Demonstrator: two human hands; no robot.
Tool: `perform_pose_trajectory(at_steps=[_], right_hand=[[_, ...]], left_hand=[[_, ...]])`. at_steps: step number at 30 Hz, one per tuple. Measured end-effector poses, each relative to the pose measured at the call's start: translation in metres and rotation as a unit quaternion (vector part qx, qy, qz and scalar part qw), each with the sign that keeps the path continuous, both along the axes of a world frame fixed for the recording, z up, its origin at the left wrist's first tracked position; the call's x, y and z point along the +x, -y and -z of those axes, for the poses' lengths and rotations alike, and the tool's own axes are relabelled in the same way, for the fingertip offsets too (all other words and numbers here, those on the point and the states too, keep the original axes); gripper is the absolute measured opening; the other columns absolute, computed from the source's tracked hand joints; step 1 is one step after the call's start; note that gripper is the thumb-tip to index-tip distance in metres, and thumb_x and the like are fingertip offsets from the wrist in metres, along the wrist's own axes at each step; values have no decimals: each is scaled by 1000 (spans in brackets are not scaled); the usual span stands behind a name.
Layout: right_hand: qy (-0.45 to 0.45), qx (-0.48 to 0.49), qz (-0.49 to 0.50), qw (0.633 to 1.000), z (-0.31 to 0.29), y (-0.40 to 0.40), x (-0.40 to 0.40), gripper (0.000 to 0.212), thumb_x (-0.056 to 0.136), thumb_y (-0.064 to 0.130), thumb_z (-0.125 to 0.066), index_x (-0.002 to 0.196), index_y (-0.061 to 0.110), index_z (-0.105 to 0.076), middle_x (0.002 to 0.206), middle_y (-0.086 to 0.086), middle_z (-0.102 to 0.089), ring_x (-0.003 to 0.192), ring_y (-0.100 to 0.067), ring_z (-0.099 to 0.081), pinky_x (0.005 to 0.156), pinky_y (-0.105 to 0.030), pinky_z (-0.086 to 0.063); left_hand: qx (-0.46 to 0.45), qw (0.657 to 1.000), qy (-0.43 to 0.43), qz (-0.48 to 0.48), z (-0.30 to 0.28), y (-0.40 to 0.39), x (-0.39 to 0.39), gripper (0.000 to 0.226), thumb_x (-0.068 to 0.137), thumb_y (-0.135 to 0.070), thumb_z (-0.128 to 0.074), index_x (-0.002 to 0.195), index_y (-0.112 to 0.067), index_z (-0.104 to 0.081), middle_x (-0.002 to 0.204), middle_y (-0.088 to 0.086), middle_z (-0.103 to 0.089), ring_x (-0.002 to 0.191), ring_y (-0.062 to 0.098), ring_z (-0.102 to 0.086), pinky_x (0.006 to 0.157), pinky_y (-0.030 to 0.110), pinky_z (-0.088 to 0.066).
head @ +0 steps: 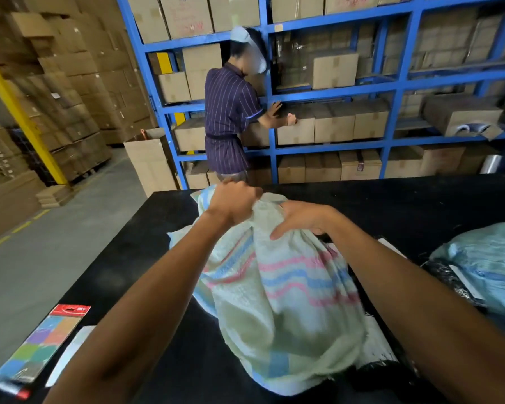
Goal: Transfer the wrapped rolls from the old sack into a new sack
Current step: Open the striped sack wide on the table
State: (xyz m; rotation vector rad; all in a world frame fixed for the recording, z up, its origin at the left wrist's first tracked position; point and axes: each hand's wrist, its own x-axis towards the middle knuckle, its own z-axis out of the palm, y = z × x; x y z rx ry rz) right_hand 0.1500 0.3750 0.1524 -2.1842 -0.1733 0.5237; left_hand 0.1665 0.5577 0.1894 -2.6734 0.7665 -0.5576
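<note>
The striped woven sack (274, 287) lay limp and soft on the black table (420, 205); the left hand (233, 202) clenched its bunched far end, the right hand (301, 217) pressed beside, fingers relaxed. That gathered end looked the surest hold.

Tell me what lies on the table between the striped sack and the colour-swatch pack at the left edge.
In the head view, between the striped sack and the colour-swatch pack lie a white paper strip and bare black table; the left forearm crosses above.
</note>
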Motion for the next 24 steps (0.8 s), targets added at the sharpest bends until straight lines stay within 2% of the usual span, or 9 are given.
perform_pose_trajectory(at_steps=[3, 5, 9, 13, 15, 18, 20, 22, 24], right_hand=[[216, -115, 167, 955, 13, 2, 10, 48, 85, 33, -68, 128, 24, -50, 126, -4, -51, 108, -28, -56, 90, -43, -50], [257, -107, 248, 928, 18, 4, 11, 31, 93, 35, -57, 121, 22, -52, 113, -3, -55, 99, -28, -58, 86, -45, -52], [137, 139, 325, 925, 5, 4, 19, 35, 100, 32, -47, 126, 12, -60, 106, -10, -65, 94, -27, -63, 84, -38, -54], [-38, 395, 266, 878, -19, -10, 20, 42, 96, 34, -55, 128, 8, -62, 104, -17, -72, 91, -33, -70, 82, -44, -59], [-94, 415, 156, 891, -27, -17, 8, 38, 101, 33, -49, 129, 10, -60, 104, -14, -71, 88, -27, -71, 77, -38, -59], [-152, 410, 32, 899, -25, -10, -4, 35, 97, 36, -55, 120, 11, -63, 111, -13, -68, 98, -26, -68, 100, -42, -48], [-84, 315, 14, 945, -21, -2, -4, 43, 90, 40, -66, 126, 18, -59, 117, -10, -68, 108, -26, -67, 104, -45, -47], [101, 40, 64, 992, -14, -4, 1, 46, 81, 36, -75, 123, 26, -57, 116, -3, -66, 108, -25, -66, 94, -45, -54], [255, -145, 183, 938, -7, -8, 4, 30, 87, 27, -66, 117, 26, -60, 115, -3, -60, 109, -27, -61, 88, -46, -54]], left_hand=[[-101, 991, 8, -87, -14, -6, 5, 27, 88, -17, -55, 114, -17, -65, 104, 12, -69, 96, 35, -66, 83, 42, -50], [-171, 975, 22, -141, -31, -16, 10, 29, 86, -15, -55, 114, -14, -65, 103, 16, -68, 95, 38, -65, 82, 44, -50], [-197, 959, 99, -179, -57, -35, 19, 45, 88, -11, -56, 132, -15, -55, 117, 17, -64, 108, 36, -61, 108, 53, -36], [-48, 982, 179, 31, -40, -6, 8, 108, 78, -23, -72, 159, -30, -1, 141, 15, -46, 133, 30, -45, 120, 56, -2], [-14, 993, 104, 49, -28, 8, -1, 93, 83, -29, -65, 158, -30, -10, 127, 8, -56, 118, 29, -56, 116, 51, -22], [-25, 999, 0, -41, -27, 7, -3, 41, 88, -20, -54, 128, -23, -56, 109, 8, -66, 101, 33, -65, 81, 40, -45], [-30, 997, 26, -67, -29, 3, 1, 28, 88, -15, -52, 113, -18, -65, 103, 10, -67, 97, 35, -65, 72, 39, -43], [-51, 994, 55, -78, -31, 4, 2, 25, 89, -13, -51, 109, -16, -65, 100, 12, -67, 94, 36, -65, 69, 38, -39], [-95, 989, 66, -95, -32, 7, 6, 23, 91, -12, -50, 108, -14, -65, 97, 12, -66, 91, 35, -65, 68, 38, -38]])
